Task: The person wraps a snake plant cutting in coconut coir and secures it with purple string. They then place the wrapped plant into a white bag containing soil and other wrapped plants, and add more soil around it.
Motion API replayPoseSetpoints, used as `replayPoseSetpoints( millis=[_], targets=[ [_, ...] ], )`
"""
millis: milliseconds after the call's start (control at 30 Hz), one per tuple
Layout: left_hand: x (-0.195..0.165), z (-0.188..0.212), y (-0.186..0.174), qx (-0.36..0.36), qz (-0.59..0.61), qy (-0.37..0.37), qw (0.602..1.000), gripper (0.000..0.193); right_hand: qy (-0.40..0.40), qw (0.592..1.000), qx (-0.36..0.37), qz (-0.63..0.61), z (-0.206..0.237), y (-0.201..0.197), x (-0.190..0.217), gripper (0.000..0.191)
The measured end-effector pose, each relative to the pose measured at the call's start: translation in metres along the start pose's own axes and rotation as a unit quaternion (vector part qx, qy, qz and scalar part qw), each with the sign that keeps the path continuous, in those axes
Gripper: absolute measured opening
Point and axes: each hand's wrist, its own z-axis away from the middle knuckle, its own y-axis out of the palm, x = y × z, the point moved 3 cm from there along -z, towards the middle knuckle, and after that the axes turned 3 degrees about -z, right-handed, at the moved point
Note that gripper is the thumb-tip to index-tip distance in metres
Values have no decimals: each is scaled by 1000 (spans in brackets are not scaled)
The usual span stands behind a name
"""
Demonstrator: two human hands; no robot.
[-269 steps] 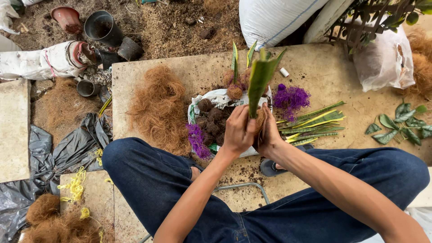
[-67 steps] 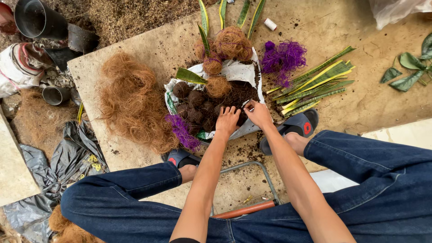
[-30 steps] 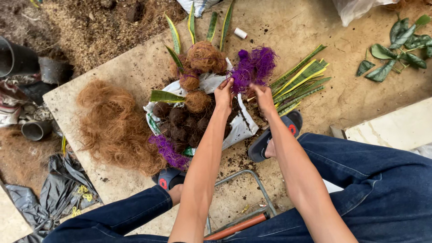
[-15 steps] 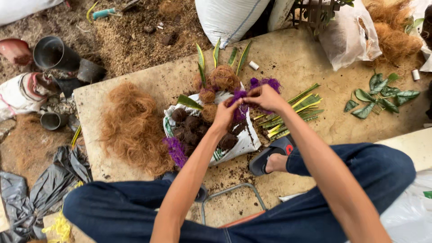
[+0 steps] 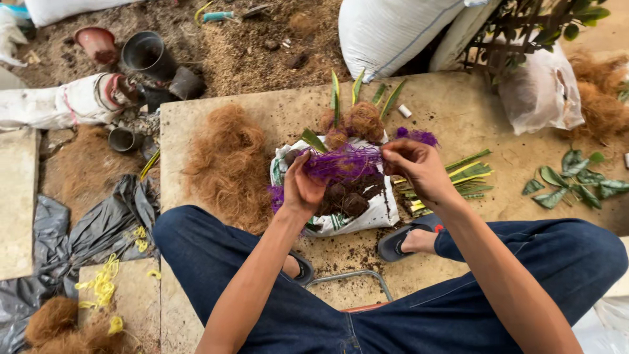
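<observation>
My left hand (image 5: 301, 189) and my right hand (image 5: 414, 168) hold a bunch of purple string (image 5: 342, 162) stretched between them, above a white sack (image 5: 367, 215) spread on a concrete slab (image 5: 452, 111). On the sack lie several dark soil balls (image 5: 345, 196). At its far end stand fibre-wrapped balls (image 5: 362, 120) with green pointed leaves (image 5: 335, 98) sticking up. More purple string (image 5: 419, 136) shows just past my right hand.
A heap of brown coconut fibre (image 5: 226, 164) lies left of the sack. Cut green and yellow leaf strips (image 5: 468, 176) lie to the right. Loose green leaves (image 5: 570, 183), big white sacks (image 5: 393, 29), black pots (image 5: 147, 52), black plastic (image 5: 78, 242) and yellow string (image 5: 105, 282) surround the slab.
My hands took up the purple string from the slab to the right of the sack and now pull it taut over the sack. The view shifted as my head moved.
</observation>
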Motion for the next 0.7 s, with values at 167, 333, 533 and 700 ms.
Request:
replayPoseSetpoints(
  millis=[167, 333, 533, 700],
  targets=[
    [2, 18, 26, 88, -138, -19, 986, 55, 15, 995, 20, -99, -10, 16, -4, 33],
    [2, 24, 36, 132, -439, 91, 884, 48, 29, 993, 21, -114, -13, 32, -7, 31],
    [-7, 14, 30, 94, -310, 127, 938, 40, 19, 993, -25, -114, -15, 26, 7, 28],
    [-17, 11, 33, 50, -213, 163, 962, 33, 48, 976, -7, -210, -11, 21, 11, 27]
  ],
)
